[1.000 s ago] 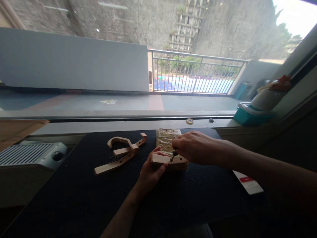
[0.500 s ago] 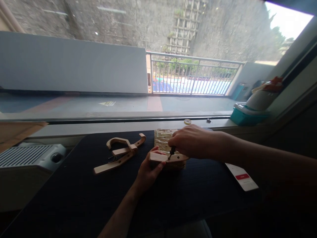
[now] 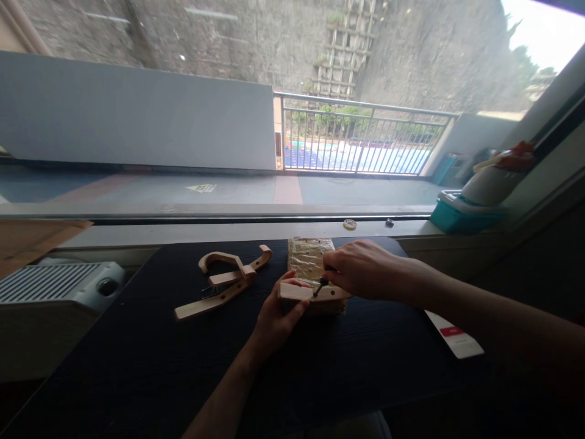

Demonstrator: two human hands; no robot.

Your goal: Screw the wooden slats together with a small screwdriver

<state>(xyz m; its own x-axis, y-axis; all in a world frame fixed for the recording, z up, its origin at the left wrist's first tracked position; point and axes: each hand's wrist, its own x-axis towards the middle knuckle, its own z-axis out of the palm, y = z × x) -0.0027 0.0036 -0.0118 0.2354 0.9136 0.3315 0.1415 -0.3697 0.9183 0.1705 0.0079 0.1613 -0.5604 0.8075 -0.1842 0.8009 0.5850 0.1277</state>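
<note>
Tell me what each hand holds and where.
Left hand grips the wooden strip at its left end; right hand pinches a small dark tool by its top.

Pale bare wood block (image 3: 297, 293) and wooden arms (image 3: 223, 281) lie on a matt, finely ribbed black tabletop (image 3: 137, 366).

A black, finely ribbed tabletop (image 3: 137, 366) runs along under the window. On it, left of centre, lies an assembly of curved wooden arms (image 3: 223, 283). At the middle sits a plastic-wrapped pack of wooden parts (image 3: 307, 259), with a flat wooden strip (image 3: 297, 293) at its near edge. A white card with a red mark (image 3: 454, 334) lies at the right.
</note>
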